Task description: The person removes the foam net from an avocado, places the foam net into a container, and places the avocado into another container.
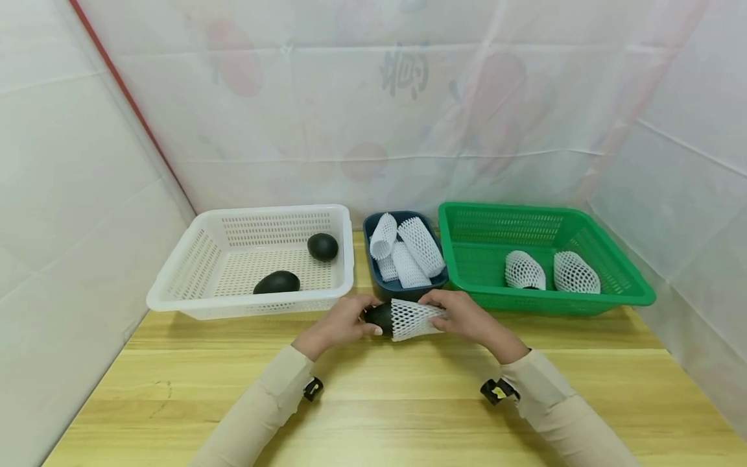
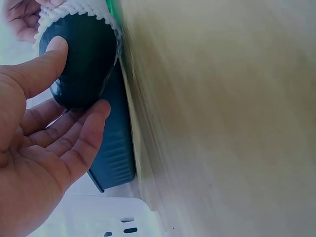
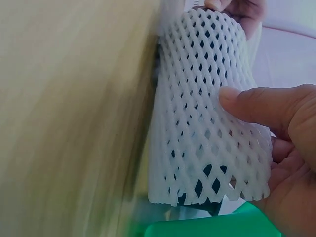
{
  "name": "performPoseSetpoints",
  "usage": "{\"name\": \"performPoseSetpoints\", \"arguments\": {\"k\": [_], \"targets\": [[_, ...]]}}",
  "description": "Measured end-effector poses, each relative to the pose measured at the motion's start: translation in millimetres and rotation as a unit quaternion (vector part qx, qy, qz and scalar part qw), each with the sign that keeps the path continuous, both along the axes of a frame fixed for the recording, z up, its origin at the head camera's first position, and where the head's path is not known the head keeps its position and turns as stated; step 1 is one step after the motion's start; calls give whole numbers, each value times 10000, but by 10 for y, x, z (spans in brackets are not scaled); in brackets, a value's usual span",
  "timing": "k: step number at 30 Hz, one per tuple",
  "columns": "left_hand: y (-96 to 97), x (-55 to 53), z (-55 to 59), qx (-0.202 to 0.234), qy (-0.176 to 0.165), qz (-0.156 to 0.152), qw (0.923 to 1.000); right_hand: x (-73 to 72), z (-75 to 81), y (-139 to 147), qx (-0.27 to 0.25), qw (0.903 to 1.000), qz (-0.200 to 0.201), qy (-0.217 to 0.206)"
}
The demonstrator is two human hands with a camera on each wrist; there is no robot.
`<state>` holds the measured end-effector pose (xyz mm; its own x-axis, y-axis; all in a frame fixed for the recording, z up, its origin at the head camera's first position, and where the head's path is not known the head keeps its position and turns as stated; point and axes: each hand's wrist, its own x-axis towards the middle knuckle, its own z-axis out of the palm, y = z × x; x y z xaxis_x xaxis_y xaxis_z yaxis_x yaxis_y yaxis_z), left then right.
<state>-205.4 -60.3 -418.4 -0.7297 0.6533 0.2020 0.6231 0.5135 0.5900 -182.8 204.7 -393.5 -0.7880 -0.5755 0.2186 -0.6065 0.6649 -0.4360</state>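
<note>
Low over the wooden table, my left hand [image 1: 344, 319] grips a dark, smooth, oval avocado-like fruit [image 1: 380, 318]. In the left wrist view the thumb lies along the fruit's side [image 2: 86, 59] and the fingertips support its lower end. The fruit's other end is inside a white foam net sleeve [image 1: 413, 320]. My right hand [image 1: 463, 316] pinches that sleeve, thumb on top and fingers partly hidden behind it. In the right wrist view, the near end of the sleeve [image 3: 207, 118] is open, and the fruit is at its far end.
Behind the hands stands a dark blue bin [image 1: 403, 293] with several foam nets [image 1: 421, 246]. On the left, a white basket [image 1: 251, 303] holds two bare dark fruits [image 1: 323, 247]. A green basket [image 1: 548, 301] on the right holds two netted fruits [image 1: 576, 272].
</note>
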Motion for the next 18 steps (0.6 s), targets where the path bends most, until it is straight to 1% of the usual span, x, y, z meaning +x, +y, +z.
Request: {"name": "performPoseSetpoints", "arguments": {"k": [5, 10, 14, 18], "targets": [[-2, 4, -4, -5, -39, 2, 10000, 4, -19, -2, 11, 10000, 21, -88], [10, 4, -13, 20, -79, -34, 10000, 7, -18, 2, -33, 9999, 107, 83], [37, 9, -21, -72, -23, -25, 10000, -3, -24, -10, -22, 9997, 205, 159], [76, 21, 0, -194, 104, 19, 9998, -7, -11, -66, -12, 9997, 232, 40]]}}
